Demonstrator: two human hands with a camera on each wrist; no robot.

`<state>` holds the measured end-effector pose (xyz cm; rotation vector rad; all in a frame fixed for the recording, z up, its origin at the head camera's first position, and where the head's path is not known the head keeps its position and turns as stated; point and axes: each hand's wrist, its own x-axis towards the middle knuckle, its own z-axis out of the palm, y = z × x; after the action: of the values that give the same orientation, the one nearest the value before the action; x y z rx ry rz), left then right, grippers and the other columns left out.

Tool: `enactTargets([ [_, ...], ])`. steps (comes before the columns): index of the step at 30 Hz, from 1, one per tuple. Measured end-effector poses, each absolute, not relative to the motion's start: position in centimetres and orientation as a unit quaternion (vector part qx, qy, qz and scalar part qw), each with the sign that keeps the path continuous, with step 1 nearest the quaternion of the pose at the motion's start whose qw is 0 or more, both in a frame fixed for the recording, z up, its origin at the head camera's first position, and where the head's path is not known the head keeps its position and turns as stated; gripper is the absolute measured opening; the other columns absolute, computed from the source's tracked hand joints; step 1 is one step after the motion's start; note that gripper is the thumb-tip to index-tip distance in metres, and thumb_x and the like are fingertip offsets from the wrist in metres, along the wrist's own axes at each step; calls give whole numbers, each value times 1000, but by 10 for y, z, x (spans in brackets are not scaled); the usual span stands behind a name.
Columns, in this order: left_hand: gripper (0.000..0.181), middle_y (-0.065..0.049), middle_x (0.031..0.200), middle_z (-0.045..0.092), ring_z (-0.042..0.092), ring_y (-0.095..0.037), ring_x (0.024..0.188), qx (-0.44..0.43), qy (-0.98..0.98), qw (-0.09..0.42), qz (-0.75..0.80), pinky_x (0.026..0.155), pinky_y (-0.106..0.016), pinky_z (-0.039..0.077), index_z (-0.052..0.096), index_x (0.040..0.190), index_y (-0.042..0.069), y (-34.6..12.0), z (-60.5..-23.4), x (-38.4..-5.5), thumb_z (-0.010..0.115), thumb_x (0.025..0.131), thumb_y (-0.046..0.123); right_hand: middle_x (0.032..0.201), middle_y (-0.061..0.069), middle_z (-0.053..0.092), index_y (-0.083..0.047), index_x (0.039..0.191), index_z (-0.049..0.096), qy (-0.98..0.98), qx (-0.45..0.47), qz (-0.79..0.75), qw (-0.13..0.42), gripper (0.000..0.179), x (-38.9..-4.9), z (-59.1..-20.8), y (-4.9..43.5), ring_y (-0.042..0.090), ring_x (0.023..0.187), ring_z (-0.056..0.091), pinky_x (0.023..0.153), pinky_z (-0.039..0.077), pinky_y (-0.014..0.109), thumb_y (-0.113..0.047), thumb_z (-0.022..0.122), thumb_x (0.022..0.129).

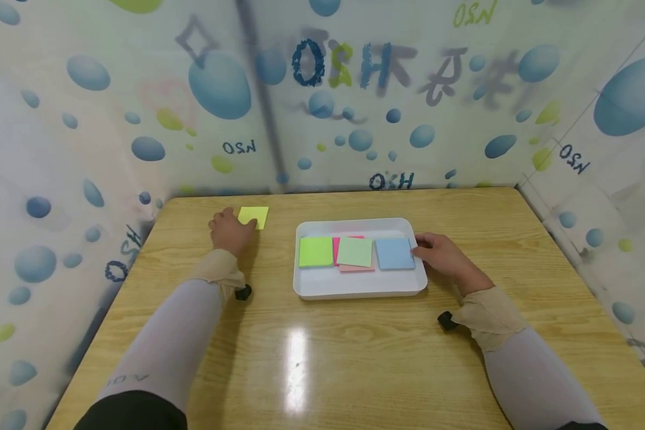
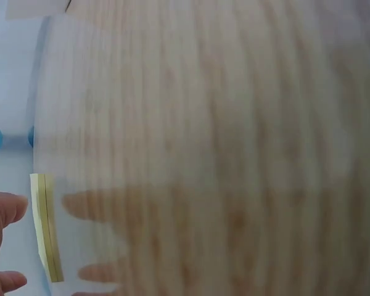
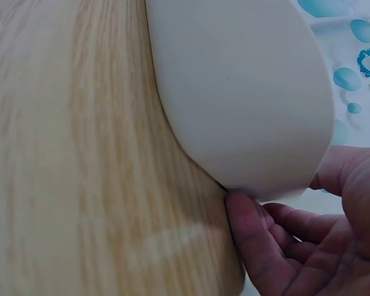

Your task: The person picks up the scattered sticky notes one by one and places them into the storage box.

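Observation:
A yellow sticky-note pad [image 1: 254,215] lies on the table near its back edge. My left hand [image 1: 232,232] is right beside it, fingers loosely bent; in the left wrist view a small gap shows between the fingertips [image 2: 11,206] and the pad's edge [image 2: 48,231]. On the table's middle stands a white tray [image 1: 357,289]. My right hand [image 1: 445,258] holds the tray's right end, thumb at the rim and curled fingers under the corner in the right wrist view. Inside the tray lie a lime-green pad [image 1: 316,252], a pale green pad [image 1: 356,251] overlapping pink ones, and a blue pad [image 1: 395,254].
The wooden table [image 1: 295,370] meets a patterned curtain [image 1: 322,131] at the back, with more of it on both sides. A small black object [image 1: 448,321] hangs at the right wrist, and another [image 1: 243,292] at the left.

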<state>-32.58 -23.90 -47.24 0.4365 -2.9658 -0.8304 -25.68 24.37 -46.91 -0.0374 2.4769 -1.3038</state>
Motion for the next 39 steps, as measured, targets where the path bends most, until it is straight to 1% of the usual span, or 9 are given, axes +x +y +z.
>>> enactTargets([
  [6, 93, -38, 148, 39, 33, -55, 139, 142, -962, -17, -231, 114, -67, 34, 29, 155, -9, -242, -475, -330, 56, 99, 59, 152, 27, 50, 4, 156, 39, 870, -10, -461, 175, 56, -256, -470, 242, 36, 133, 51, 113, 45, 51, -20, 54, 108],
  [9, 96, -38, 150, 38, 32, -55, 140, 141, -965, -27, -220, 115, -67, 33, 28, 156, -10, -242, -475, -331, 56, 98, 61, 152, 27, 49, 4, 157, 39, 871, -11, -459, 175, 56, -256, -469, 242, 36, 132, 51, 113, 46, 51, -20, 54, 108],
  [13, 94, -36, 152, 39, 32, -53, 141, 143, -965, -33, -216, 115, -66, 33, 31, 155, -9, -240, -473, -330, 57, 98, 60, 152, 26, 49, 3, 157, 39, 871, -6, -458, 177, 56, -256, -468, 241, 36, 134, 50, 114, 45, 52, -20, 54, 108],
  [19, 88, -30, 157, 39, 30, -51, 144, 141, -961, -34, -235, 116, -67, 30, 29, 160, -3, -238, -470, -332, 57, 100, 54, 152, 25, 49, 2, 157, 40, 871, 1, -457, 178, 56, -257, -468, 242, 36, 134, 50, 114, 45, 52, -21, 54, 107],
  [28, 81, -30, 156, 40, 31, -52, 144, 135, -962, -36, -236, 115, -67, 32, 31, 160, -2, -239, -468, -335, 56, 102, 48, 152, 25, 50, 1, 156, 41, 873, 0, -454, 178, 55, -257, -468, 244, 35, 132, 51, 111, 47, 50, -22, 54, 108],
  [31, 82, -31, 152, 43, 35, -52, 141, 131, -964, -30, -230, 112, -67, 36, 35, 157, -4, -240, -470, -339, 58, 100, 51, 152, 24, 50, 1, 156, 42, 873, 1, -455, 178, 55, -257, -467, 244, 35, 131, 51, 111, 47, 50, -22, 54, 108],
  [34, 87, -35, 142, 47, 39, -51, 133, 129, -967, -28, -216, 107, -64, 40, 42, 149, -9, -240, -472, -341, 60, 96, 58, 152, 25, 50, 2, 156, 41, 871, -2, -458, 177, 55, -258, -468, 244, 35, 131, 52, 109, 48, 48, -22, 54, 108],
  [37, 94, -37, 134, 47, 40, -50, 126, 130, -971, -39, -195, 103, -62, 42, 46, 141, -14, -239, -472, -341, 62, 92, 65, 152, 25, 50, 2, 157, 40, 869, -4, -462, 178, 56, -258, -469, 244, 35, 132, 52, 109, 49, 48, -22, 53, 108],
  [39, 96, -37, 133, 46, 39, -50, 126, 131, -973, -54, -184, 103, -61, 42, 47, 139, -14, -238, -470, -342, 61, 91, 68, 153, 25, 50, 2, 157, 39, 869, -4, -462, 178, 56, -259, -470, 244, 36, 134, 52, 111, 48, 50, -22, 53, 108],
])
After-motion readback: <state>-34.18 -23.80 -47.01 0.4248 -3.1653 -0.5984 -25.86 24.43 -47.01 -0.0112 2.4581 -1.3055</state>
